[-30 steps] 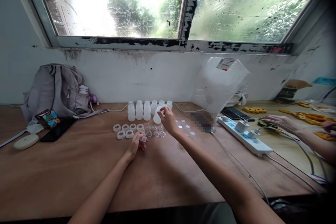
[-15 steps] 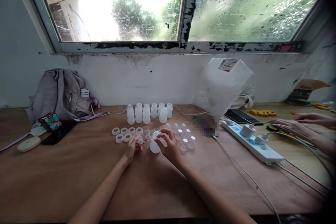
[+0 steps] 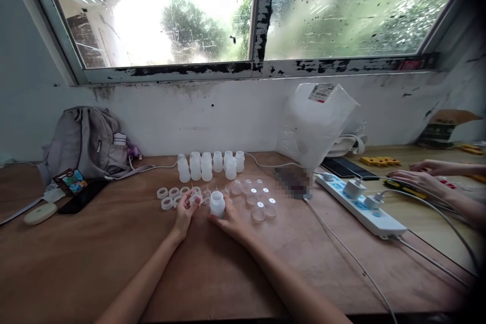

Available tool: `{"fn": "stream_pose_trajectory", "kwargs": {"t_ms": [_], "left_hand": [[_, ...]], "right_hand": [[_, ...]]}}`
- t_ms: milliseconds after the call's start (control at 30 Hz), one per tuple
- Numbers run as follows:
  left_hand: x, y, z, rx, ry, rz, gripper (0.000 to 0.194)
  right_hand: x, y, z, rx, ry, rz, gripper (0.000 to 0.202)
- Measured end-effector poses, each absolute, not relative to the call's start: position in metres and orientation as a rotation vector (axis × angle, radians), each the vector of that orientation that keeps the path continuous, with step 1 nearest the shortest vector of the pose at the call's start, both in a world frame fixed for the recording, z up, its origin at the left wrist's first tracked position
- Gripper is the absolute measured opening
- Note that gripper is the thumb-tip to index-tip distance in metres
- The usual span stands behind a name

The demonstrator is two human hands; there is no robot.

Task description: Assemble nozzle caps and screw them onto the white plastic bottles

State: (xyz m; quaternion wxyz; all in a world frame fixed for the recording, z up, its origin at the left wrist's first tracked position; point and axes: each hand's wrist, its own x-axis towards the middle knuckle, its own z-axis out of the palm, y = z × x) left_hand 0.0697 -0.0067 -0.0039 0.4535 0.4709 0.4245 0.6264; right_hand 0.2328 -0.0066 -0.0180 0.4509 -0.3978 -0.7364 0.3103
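Counter (image 3: 114, 248): brown surface under both hands; window (image 3: 190, 15) above and beyond them.
Left hand (image 3: 186, 208): fingertips pinched on a small clear piece (image 3: 195, 196); its exact shape is too small to tell.
Right hand (image 3: 227, 216): wrapped around an open white bottle (image 3: 217, 205), mouth up, just right of the left hand; contact with the counter cannot be told.
Bottle row (image 3: 195, 168): beyond both hands, standing.
White rings (image 3: 166, 204): just left of and beyond the left hand.
Clear round covers (image 3: 258, 215): right of the right hand, small white discs (image 3: 253, 191) among them.
Power strip (image 3: 362, 207): well right of the right hand.
Backpack (image 3: 81, 136): well left of the left hand.
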Motion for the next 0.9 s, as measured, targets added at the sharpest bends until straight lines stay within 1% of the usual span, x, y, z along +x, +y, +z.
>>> {"fn": "stream_pose_trajectory", "kwargs": {"t_ms": [100, 233, 333, 467, 700, 900], "left_hand": [[0.082, -0.004, 0.014, 1.223, 1.005, 1.628, 0.037], [0.102, -0.005, 0.030, 1.410, 0.981, 1.566, 0.031], [0.110, -0.007, 0.024, 1.581, 1.045, 1.508, 0.031], [0.111, -0.008, 0.009, 1.692, 1.120, 1.531, 0.032], [0.115, -0.012, 0.002, 1.783, 1.122, 1.565, 0.028], [0.111, -0.020, 0.002, 1.622, 1.031, 1.601, 0.033]], "right_hand": [[0.234, -0.006, -0.016, -0.936, -1.824, 0.762, 0.046], [0.234, -0.004, -0.017, -0.858, -1.878, 0.788, 0.038], [0.235, -0.005, -0.018, -0.836, -1.863, 0.848, 0.042], [0.235, -0.005, -0.020, -0.822, -1.853, 0.912, 0.048], [0.234, -0.003, -0.024, -0.858, -1.874, 0.875, 0.045], [0.230, -0.008, -0.024, -0.853, -1.892, 0.882, 0.040]]}}
